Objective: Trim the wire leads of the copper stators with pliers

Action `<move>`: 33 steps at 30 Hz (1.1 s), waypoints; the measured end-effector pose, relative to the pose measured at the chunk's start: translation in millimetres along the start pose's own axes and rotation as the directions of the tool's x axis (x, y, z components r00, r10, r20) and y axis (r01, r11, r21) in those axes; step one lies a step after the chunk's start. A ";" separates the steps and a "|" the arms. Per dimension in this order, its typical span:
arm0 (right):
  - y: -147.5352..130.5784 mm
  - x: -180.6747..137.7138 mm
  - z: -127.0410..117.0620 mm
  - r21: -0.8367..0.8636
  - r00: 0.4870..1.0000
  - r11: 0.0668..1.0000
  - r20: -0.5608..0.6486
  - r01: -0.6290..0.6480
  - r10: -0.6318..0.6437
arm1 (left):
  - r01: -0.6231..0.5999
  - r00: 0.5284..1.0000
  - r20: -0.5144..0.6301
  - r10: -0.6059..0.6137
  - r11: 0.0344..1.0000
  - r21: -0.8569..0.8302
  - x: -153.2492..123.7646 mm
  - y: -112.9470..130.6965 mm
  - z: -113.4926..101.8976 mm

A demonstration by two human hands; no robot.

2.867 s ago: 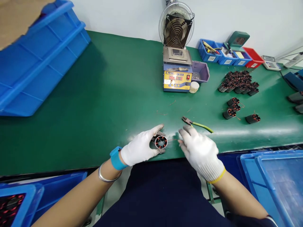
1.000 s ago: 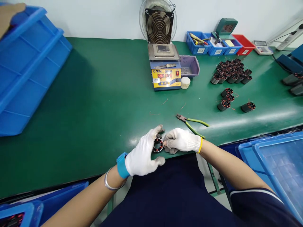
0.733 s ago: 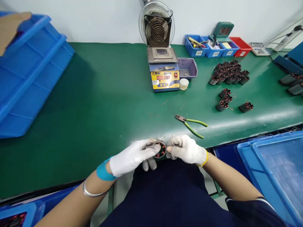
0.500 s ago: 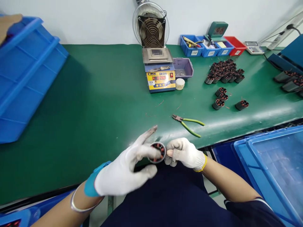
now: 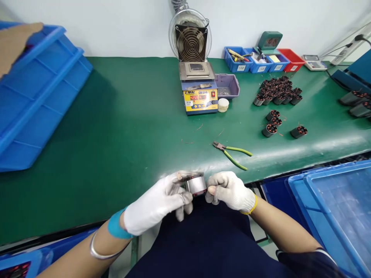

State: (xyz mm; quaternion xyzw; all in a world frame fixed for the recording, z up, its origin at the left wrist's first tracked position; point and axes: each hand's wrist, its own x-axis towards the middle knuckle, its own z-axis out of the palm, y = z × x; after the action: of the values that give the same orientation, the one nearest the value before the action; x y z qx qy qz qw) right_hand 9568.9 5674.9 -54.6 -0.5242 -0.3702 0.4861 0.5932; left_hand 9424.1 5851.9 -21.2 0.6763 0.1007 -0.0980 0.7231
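Note:
My left hand [image 5: 158, 200], in a white glove, is closed round a small metal motor stator [image 5: 196, 184] with red copper windings, held at the near edge of the green bench [image 5: 116, 127] over my lap. My right hand [image 5: 230, 190], also gloved, is pinched right beside the stator's right side; what its fingertips hold is too small to make out. Green-handled cutters [image 5: 232, 151] lie on the mat just beyond my right hand.
A yellow-and-blue solder pot [image 5: 199, 92] with a fan [image 5: 190, 35] stands at the back, a purple tray [image 5: 227, 85] beside it. Several stators [image 5: 276, 92] lie at the right. Small parts bins [image 5: 257, 61] line the wall. Blue crates [image 5: 37, 92] sit left and lower right [image 5: 336, 208].
The stator left the bench edge and came toward my lap. My left hand turned it from face-up to side-on. My right hand went from open to a pinch beside it.

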 end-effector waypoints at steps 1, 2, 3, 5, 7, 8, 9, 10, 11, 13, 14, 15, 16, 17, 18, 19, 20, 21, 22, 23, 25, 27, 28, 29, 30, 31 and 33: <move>5.1 1.1 1.5 0.126 0.999 0.991 -0.005 -0.049 0.050 | -0.149 0.986 -0.050 0.160 0.973 0.177 -2.2 2.6 0.8; 9.9 2.1 3.3 0.238 0.997 0.968 -0.004 -0.075 0.078 | -0.288 0.943 -0.048 0.330 0.878 0.383 -4.5 5.6 1.4; 14.0 3.1 5.1 0.328 0.996 0.941 -0.002 -0.084 0.090 | -0.412 0.869 0.018 0.494 0.705 0.577 -6.8 8.7 1.5; 18.1 3.8 8.2 0.429 0.995 0.898 0.014 -0.097 0.101 | -0.567 0.693 0.288 0.661 0.253 0.784 -10.5 13.7 0.5; 16.1 2.7 9.4 0.426 0.995 0.899 0.031 -0.099 0.095 | -0.644 0.544 0.482 0.686 -0.026 0.764 -11.9 14.6 -0.8; 13.3 1.6 9.2 0.388 0.996 0.918 0.034 -0.084 0.077 | -0.623 0.522 0.439 0.731 -0.025 0.782 -11.4 13.2 -1.1; 9.7 0.2 8.5 0.336 0.998 0.940 0.035 -0.062 0.053 | -0.585 0.574 0.304 0.761 0.121 0.802 -10.1 10.7 -1.0; 6.1 -1.2 7.6 0.280 0.999 0.959 0.032 -0.032 0.024 | -0.521 0.709 0.119 0.696 0.402 0.753 -8.0 7.6 -0.6; 2.9 -2.4 6.6 0.219 1.000 0.976 0.026 -0.002 -0.004 | -0.383 0.874 -0.030 0.485 0.726 0.572 -5.2 4.4 0.2; -0.5 -3.7 4.8 0.130 0.999 0.991 0.010 0.039 -0.041 | 0.103 0.991 0.078 -0.105 0.994 0.033 0.8 0.5 2.0; -0.4 -3.7 4.3 0.116 0.999 0.993 0.003 0.035 -0.036 | 0.280 0.939 0.241 -0.245 0.953 -0.120 3.0 0.6 2.8; 0.8 -3.3 4.2 0.120 1.000 0.993 -0.003 0.015 -0.015 | 0.333 0.914 0.307 -0.266 0.923 -0.191 3.9 2.2 3.4; 2.9 -2.7 4.5 0.143 1.000 0.990 -0.002 -0.016 0.016 | 0.251 0.944 0.263 -0.198 0.950 -0.185 3.4 5.3 3.9; 5.4 -1.9 5.2 0.186 0.998 0.981 0.006 -0.055 0.055 | 0.070 0.984 0.169 -0.056 0.995 -0.073 1.4 9.2 4.2; 7.9 -0.9 6.3 0.239 0.995 0.966 0.014 -0.095 0.095 | -0.133 0.987 0.109 0.120 0.984 0.117 -1.9 13.5 4.5; 9.8 0.1 7.5 0.286 0.991 0.949 0.027 -0.132 0.129 | -0.325 0.946 0.105 0.307 0.889 0.322 -5.9 17.6 4.7; 10.8 1.1 8.9 0.322 0.988 0.934 0.042 -0.155 0.149 | -0.490 0.863 0.155 0.481 0.722 0.489 -9.8 20.8 5.0; 10.7 2.0 10.1 0.339 0.985 0.925 0.056 -0.170 0.161 | -0.594 0.765 0.209 0.609 0.544 0.593 -13.1 22.8 5.4; 9.7 2.9 11.0 0.326 0.985 0.929 0.067 -0.175 0.162 | -0.628 0.695 0.214 0.686 0.436 0.644 -15.0 23.3 5.7; 8.0 3.9 11.5 0.276 0.986 0.947 0.074 -0.162 0.147 | -0.612 0.670 0.156 0.726 0.421 0.669 -15.1 22.2 5.9; 3.8 6.4 10.8 0.098 0.992 0.990 0.073 -0.106 0.099 | -0.471 0.768 -0.004 0.641 0.569 0.674 -9.5 16.2 4.9; 1.1 9.9 7.3 -0.062 0.995 0.995 0.043 -0.083 0.086 | -0.277 0.919 -0.052 0.391 0.733 0.621 1.2 6.4 1.5; 0.3 11.8 4.6 -0.095 0.994 0.990 0.020 -0.108 0.110 | -0.244 0.941 -0.024 0.338 0.727 0.642 6.8 0.6 -0.9; -0.2 13.7 1.1 -0.094 0.988 0.984 -0.003 -0.152 0.152 | -0.263 0.925 -0.005 0.379 0.652 0.711 12.0 -5.5 -3.4; -1.0 15.4 -2.8 -0.097 0.979 0.974 -0.018 -0.205 0.204 | -0.286 0.886 0.008 0.463 0.534 0.796 16.4 -11.8 -5.9; -2.4 16.7 -7.1 -0.161 0.970 0.957 -0.028 -0.241 0.240 | -0.285 0.826 0.020 0.563 0.387 0.877 20.1 -18.1 -8.3; -7.4 18.1 -15.3 -0.492 0.976 0.844 -0.080 -0.213 0.200 | -0.242 0.737 0.058 0.673 0.182 0.953 25.6 -30.0 -11.9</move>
State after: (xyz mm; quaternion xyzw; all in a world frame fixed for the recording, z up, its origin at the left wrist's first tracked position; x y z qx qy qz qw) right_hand 9589.5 5688.5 -51.3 -0.7022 -0.4167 0.4286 0.3868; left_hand 9440.2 5861.7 -57.9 0.9587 -0.0488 0.2227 0.1699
